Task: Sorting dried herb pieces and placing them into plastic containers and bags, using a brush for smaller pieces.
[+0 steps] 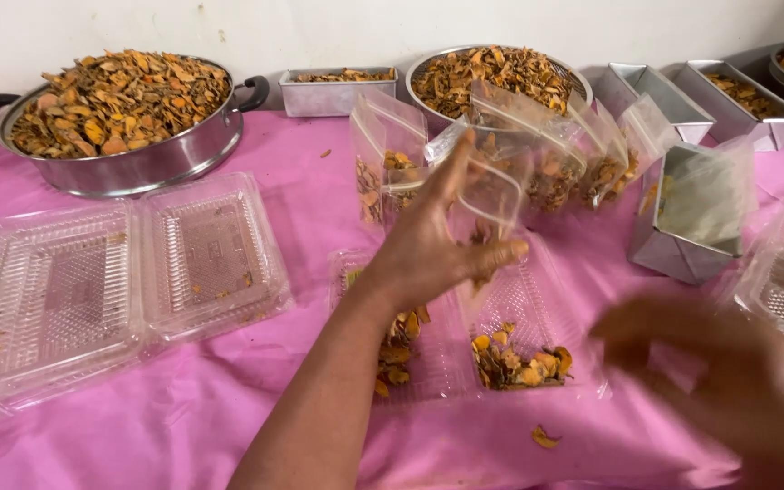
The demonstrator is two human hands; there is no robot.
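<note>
The left hand [428, 240] pinches a clear plastic bag [492, 195] above the open clear tray [524, 340] of orange dried slices on the pink counter [229, 399]; bagging looks underway. The right hand [719, 372] is blurred, so I cannot tell how its fingers sit; filling would call for holding the bag mouth open.

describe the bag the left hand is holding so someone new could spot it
Start at the round steel bowl of orange chips at the back centre; a row of clear pouches stands before it. The clear bag is the one raised off the table, pinched by the left hand.
</note>
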